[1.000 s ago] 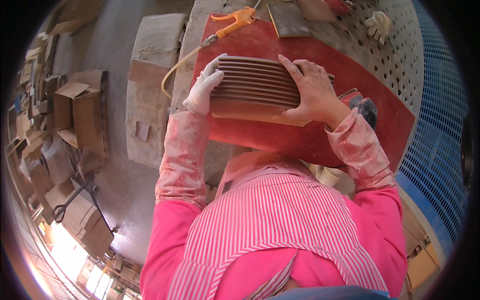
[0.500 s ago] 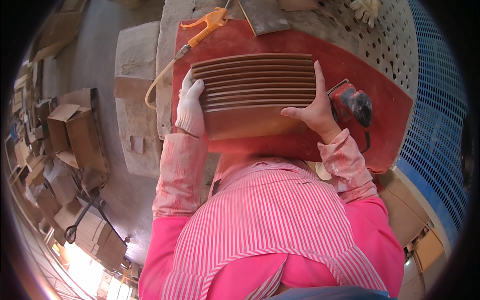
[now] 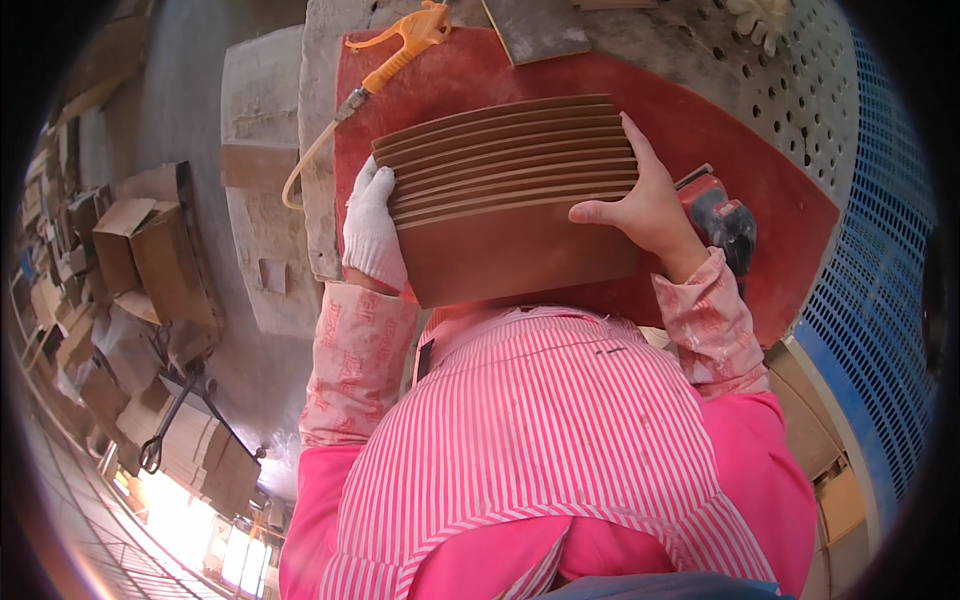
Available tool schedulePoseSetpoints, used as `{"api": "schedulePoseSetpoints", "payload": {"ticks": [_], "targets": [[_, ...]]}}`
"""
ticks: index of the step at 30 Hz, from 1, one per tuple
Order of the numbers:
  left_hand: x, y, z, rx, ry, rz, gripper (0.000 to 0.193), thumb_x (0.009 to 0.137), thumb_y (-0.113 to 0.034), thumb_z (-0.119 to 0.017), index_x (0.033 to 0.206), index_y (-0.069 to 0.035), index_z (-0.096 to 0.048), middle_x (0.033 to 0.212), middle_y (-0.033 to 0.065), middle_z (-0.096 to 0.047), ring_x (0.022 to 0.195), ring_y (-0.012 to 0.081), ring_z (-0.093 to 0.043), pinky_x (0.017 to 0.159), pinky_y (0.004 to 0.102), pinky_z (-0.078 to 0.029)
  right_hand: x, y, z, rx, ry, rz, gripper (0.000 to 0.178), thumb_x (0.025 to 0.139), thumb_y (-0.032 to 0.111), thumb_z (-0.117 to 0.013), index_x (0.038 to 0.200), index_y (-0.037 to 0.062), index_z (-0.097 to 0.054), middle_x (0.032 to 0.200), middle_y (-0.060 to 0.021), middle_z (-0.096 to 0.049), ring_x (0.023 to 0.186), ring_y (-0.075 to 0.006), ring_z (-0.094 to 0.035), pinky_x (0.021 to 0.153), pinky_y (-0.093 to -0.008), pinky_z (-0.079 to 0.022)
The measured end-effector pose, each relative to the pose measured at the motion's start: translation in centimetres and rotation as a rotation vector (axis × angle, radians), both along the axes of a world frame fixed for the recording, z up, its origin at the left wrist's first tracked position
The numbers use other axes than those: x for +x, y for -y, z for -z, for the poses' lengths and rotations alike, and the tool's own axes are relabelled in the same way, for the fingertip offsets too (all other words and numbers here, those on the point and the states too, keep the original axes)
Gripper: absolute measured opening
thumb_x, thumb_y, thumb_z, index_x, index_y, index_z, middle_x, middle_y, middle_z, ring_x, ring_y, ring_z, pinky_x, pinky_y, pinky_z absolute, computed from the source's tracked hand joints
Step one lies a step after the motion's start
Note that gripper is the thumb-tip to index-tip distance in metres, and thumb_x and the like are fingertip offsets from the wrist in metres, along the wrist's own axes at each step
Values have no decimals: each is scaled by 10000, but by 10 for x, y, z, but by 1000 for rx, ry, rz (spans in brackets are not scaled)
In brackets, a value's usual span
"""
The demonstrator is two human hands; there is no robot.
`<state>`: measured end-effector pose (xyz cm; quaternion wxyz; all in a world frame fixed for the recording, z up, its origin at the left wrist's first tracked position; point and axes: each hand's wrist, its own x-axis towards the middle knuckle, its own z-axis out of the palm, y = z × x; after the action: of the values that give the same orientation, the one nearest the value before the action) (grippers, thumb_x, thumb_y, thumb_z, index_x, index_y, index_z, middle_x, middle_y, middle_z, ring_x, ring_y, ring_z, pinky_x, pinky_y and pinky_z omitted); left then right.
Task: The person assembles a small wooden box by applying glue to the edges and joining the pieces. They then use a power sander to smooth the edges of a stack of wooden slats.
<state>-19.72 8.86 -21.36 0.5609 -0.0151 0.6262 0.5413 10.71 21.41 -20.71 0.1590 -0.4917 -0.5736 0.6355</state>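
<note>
Several thin brown boards [image 3: 515, 245] make up a stack between my two hands, their long edges fanned like steps toward the far side. My left hand [image 3: 374, 225], in a white knit glove, clasps the stack's left end, its thumb over the edges. At the right end, my bare right hand [image 3: 645, 205] grips the boards, thumb on the near face and fingers at the far corner. The stack is tilted, its left end nearer my body. Under it lies a red work surface [image 3: 760, 290]. A red and black sander [image 3: 722, 222] rests just right of my right hand.
An orange air blow gun [image 3: 405, 45] with a yellowish hose lies at the far left of the red surface. A dark flat board [image 3: 535, 28] is at the far edge. A white glove [image 3: 762, 20] lies on the perforated surface, beside a blue slatted panel [image 3: 880, 200]. Cardboard boxes [image 3: 160, 260] stand left.
The stack has tilted, its left end coming nearer my body and its near face turning up more. Both hands still hold its ends. My view has shifted slightly.
</note>
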Motion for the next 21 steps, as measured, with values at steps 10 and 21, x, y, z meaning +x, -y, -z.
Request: {"api": "schedulePoseSetpoints", "payload": {"ticks": [10, 21], "targets": [[18, 14, -6, 167, -122, 52, 546, 1041, -125, -459, 1576, -16, -464, 1475, 139, -610, 1332, 251, -602, 1163, 405, -478, 8, 14, -5, 37, 17, 6, 1406, 602, 231, -1083, 1689, -26, -229, 1546, -171, -569, 1402, -256, -575, 1180, -382, -475], [27, 34, 8, 149, -429, 158, 669, 1049, -154, -498, 1675, -14, -312, 1555, 157, -533, 1391, 250, -541, 1190, 398, -444, 22, 36, 8, 114, -53, -2, 1396, 620, 216, -1071, 1703, 11, -214, 1583, -165, -534, 1425, -258, -555, 1190, -395, -470]]}}
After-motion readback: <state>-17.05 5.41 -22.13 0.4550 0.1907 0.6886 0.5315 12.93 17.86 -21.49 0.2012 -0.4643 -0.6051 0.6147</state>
